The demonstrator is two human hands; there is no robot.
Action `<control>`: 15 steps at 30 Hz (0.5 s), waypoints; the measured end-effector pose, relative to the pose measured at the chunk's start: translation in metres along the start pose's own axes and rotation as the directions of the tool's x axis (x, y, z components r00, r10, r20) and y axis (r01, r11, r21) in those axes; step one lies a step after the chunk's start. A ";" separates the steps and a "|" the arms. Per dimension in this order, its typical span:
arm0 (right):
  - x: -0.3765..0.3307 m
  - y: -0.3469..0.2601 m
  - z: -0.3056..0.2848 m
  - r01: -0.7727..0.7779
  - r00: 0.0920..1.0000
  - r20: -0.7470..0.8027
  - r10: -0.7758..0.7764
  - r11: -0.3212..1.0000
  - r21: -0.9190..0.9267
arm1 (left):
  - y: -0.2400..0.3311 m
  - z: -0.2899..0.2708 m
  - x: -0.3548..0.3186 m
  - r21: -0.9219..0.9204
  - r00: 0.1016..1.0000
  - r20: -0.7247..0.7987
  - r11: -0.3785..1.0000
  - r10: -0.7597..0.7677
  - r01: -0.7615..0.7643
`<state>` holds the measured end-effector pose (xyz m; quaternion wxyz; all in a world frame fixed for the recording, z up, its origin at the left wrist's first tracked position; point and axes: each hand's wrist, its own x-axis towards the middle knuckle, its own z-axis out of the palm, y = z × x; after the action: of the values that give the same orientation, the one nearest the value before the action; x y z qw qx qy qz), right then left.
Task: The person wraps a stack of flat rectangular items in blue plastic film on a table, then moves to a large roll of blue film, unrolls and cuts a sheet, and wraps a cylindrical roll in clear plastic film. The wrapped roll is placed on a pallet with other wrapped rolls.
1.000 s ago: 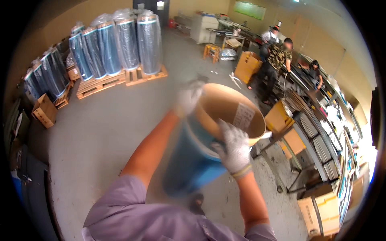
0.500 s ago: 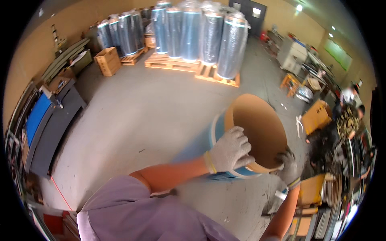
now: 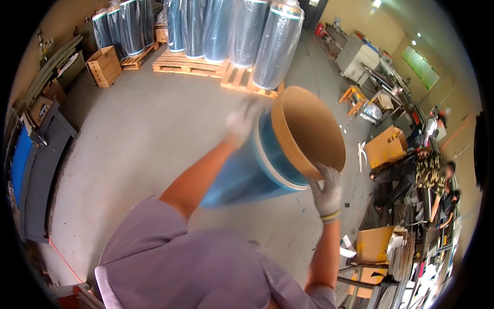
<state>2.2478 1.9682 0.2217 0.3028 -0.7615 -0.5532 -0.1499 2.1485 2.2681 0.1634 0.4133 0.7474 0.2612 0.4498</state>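
A big roll of blue film (image 3: 231, 170) leans tilted on the floor in front of me, its upper end toward the right. The wide cardboard core (image 3: 288, 121) sticks out past the film at that end, and its hollow inside shows. A pale band circles the film just below the core's rim. My gloved right hand (image 3: 327, 193) grips the near edge of the rim, with the thumb and fingers on the cardboard. Beside the roll's far left side is my gloved left hand (image 3: 242, 123), smeared by motion; whether it touches the film I cannot tell.
Wrapped blue rolls (image 3: 218, 33) stand on wooden pallets (image 3: 190, 66) at the back, near a cardboard box (image 3: 104, 67). A dark bench (image 3: 43, 170) lines the left. Two people (image 3: 432, 170) are at the right, among cartons (image 3: 386, 147) and racks.
My left hand has left the core's rim and moved to the roll's far left side. My right hand still grips the rim. Roll and surroundings sit further left in view.
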 end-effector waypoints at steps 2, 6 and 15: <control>0.027 0.052 0.000 0.127 0.992 0.021 -0.126 0.991 -0.050 | -0.094 -0.017 -0.036 0.258 0.980 0.116 0.958 -0.163 0.129; 0.093 0.115 0.036 0.205 0.968 0.144 -0.205 0.979 0.016 | -0.240 -0.084 -0.136 0.621 0.827 0.432 0.783 -0.361 0.018; 0.387 0.048 0.176 0.158 0.632 0.695 -0.341 0.936 0.316 | -0.306 -0.174 -0.189 0.711 0.166 -0.141 0.017 -0.976 0.703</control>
<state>2.4063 2.3596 0.2902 0.1124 -0.6320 -0.7416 0.1949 1.9013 2.3501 -0.1396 0.3578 0.5815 0.7069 -0.1848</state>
